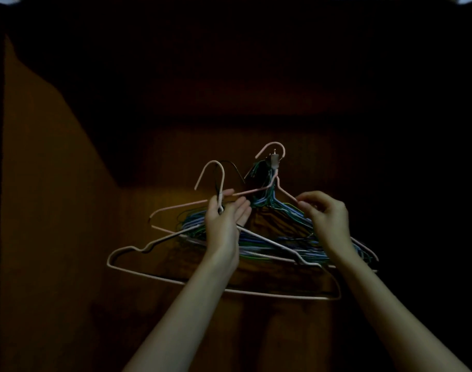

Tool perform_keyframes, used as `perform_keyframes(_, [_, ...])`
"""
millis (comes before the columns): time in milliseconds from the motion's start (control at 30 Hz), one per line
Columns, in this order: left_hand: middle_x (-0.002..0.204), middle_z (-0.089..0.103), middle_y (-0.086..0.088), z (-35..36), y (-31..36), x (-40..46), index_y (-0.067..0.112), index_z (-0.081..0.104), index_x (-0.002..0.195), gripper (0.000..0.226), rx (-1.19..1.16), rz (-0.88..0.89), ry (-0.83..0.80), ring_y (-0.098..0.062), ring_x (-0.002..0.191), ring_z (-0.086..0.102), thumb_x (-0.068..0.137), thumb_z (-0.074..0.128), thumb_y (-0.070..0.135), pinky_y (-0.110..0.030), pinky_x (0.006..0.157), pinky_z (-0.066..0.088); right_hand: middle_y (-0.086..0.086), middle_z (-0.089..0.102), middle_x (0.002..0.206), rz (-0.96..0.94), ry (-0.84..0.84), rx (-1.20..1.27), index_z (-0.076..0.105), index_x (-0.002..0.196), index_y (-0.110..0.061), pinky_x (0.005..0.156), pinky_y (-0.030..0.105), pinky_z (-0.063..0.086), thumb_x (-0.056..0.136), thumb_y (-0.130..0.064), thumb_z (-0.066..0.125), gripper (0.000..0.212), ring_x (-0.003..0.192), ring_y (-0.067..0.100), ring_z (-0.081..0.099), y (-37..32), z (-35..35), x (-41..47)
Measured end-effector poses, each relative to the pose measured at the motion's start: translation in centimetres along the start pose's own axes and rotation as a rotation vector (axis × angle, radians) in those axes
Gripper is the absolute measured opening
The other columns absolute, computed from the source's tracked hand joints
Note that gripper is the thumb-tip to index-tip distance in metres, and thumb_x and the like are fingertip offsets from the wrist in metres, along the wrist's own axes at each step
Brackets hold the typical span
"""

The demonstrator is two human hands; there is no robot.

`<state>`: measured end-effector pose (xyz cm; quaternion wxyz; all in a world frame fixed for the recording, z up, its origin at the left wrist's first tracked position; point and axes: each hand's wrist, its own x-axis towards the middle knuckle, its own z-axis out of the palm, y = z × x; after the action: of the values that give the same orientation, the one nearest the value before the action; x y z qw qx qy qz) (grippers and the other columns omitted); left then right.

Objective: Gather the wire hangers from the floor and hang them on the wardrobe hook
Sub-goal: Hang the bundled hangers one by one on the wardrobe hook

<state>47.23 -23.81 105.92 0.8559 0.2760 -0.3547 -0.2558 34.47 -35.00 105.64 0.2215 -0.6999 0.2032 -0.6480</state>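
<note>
Inside a dark wooden wardrobe a small metal hook [274, 159] carries a thick bundle of blue, green and purple wire hangers [286, 232]. A pink hanger [259, 189] hangs over that hook on top of the bundle. My left hand [224, 218] holds the neck of a white wire hanger [176, 276] between thumb and palm, its other fingers straight; the hanger's own hook [214, 167] stands up left of the wardrobe hook. A thin dark hanger hook shows beside it. My right hand [324, 213] pinches the pink hanger's right shoulder wire.
The brown wardrobe back panel [154, 157] and left side wall [41, 183] enclose the space. Everything at the right and top is in deep shadow. Bright slivers show at the top corners.
</note>
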Motion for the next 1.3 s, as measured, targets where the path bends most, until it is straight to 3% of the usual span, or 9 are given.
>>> perform_keyframes(233, [0.106, 0.061, -0.019, -1.3, -0.4, 0.2, 0.014, 0.054, 0.097, 0.027, -0.018, -0.017, 0.025, -0.027, 0.102, 0.062, 0.100, 0.031, 0.001, -0.031, 0.084, 0.051, -0.006, 0.064, 0.080, 0.064, -0.017, -0.077, 0.069, 0.086, -0.017, 0.072, 0.027, 0.051, 0.087, -0.005, 0.060, 0.015, 0.078, 0.007, 0.059, 2.1, 1.4, 1.1])
perform_keyframes(333, [0.106, 0.060, -0.020, -1.4, -0.6, 0.2, 0.014, 0.054, 0.097, 0.029, -0.020, -0.007, 0.023, -0.025, 0.100, 0.062, 0.100, 0.028, 0.000, -0.031, 0.084, 0.050, -0.007, 0.065, 0.087, 0.066, -0.033, -0.151, 0.069, 0.085, -0.019, 0.076, 0.038, 0.056, 0.087, 0.004, 0.055, 0.027, 0.081, 0.008, 0.062, 3.4, 1.9, 1.2])
perform_keyframes(467, [0.108, 0.059, -0.022, -1.4, -0.8, 0.0, 0.014, 0.054, 0.097, 0.030, -0.029, 0.004, 0.012, -0.024, 0.099, 0.063, 0.101, 0.027, 0.002, -0.030, 0.082, 0.052, -0.004, 0.066, 0.094, 0.034, -0.082, -0.214, 0.063, 0.078, -0.028, 0.078, 0.035, 0.056, 0.085, 0.009, 0.053, 0.039, 0.090, 0.008, 0.063, 4.2, 2.0, 1.7])
perform_keyframes(700, [0.105, 0.062, -0.019, -1.6, -0.7, -0.8, 0.015, 0.054, 0.097, 0.029, -0.030, -0.006, -0.005, -0.023, 0.098, 0.064, 0.101, 0.029, 0.002, -0.029, 0.081, 0.053, 0.000, 0.066, 0.094, 0.055, -0.125, -0.225, 0.065, 0.079, -0.021, 0.081, 0.032, 0.053, 0.086, -0.003, 0.061, 0.020, 0.091, 0.014, 0.062, 4.3, 1.9, 2.5])
perform_keyframes(867, [0.105, 0.062, -0.018, -1.8, -0.8, -1.8, 0.015, 0.054, 0.099, 0.028, -0.011, -0.018, 0.000, -0.021, 0.097, 0.064, 0.102, 0.028, 0.004, -0.028, 0.082, 0.052, 0.000, 0.066, 0.102, 0.076, -0.102, -0.337, 0.069, 0.089, -0.024, 0.078, 0.041, 0.054, 0.087, -0.015, 0.063, 0.011, 0.095, 0.018, 0.060, 4.0, 1.9, 1.8])
perform_keyframes(1067, [0.107, 0.061, -0.018, -2.2, -1.2, -2.8, 0.015, 0.054, 0.102, 0.026, 0.038, -0.026, 0.011, -0.022, 0.100, 0.063, 0.102, 0.029, 0.006, -0.032, 0.088, 0.049, 0.000, 0.057, 0.114, 0.033, -0.155, -0.437, 0.065, 0.114, -0.022, 0.085, 0.026, 0.032, 0.088, -0.021, 0.062, 0.026, 0.115, 0.020, 0.042, 1.9, 0.7, 0.1])
perform_keyframes(1167, [0.105, 0.061, -0.016, -2.4, -1.9, -3.5, 0.015, 0.053, 0.101, 0.025, 0.036, -0.056, 0.028, -0.021, 0.097, 0.062, 0.102, 0.030, 0.007, -0.033, 0.091, 0.047, -0.006, 0.057, 0.099, -0.008, -0.182, -0.274, 0.067, 0.106, -0.018, 0.079, 0.019, 0.035, 0.087, -0.013, 0.062, 0.020, 0.103, 0.014, 0.053, -0.2, 0.4, -2.6])
perform_keyframes(1300, [0.107, 0.061, -0.018, -2.7, -3.0, -4.4, 0.015, 0.052, 0.102, 0.022, 0.007, -0.081, 0.036, -0.022, 0.098, 0.062, 0.101, 0.031, 0.009, -0.035, 0.092, 0.046, -0.018, 0.061, 0.092, 0.019, -0.438, -0.163, 0.065, 0.097, -0.025, 0.074, 0.001, 0.039, 0.089, -0.017, 0.060, 0.013, 0.087, -0.010, 0.054, -2.0, 1.2, -6.9])
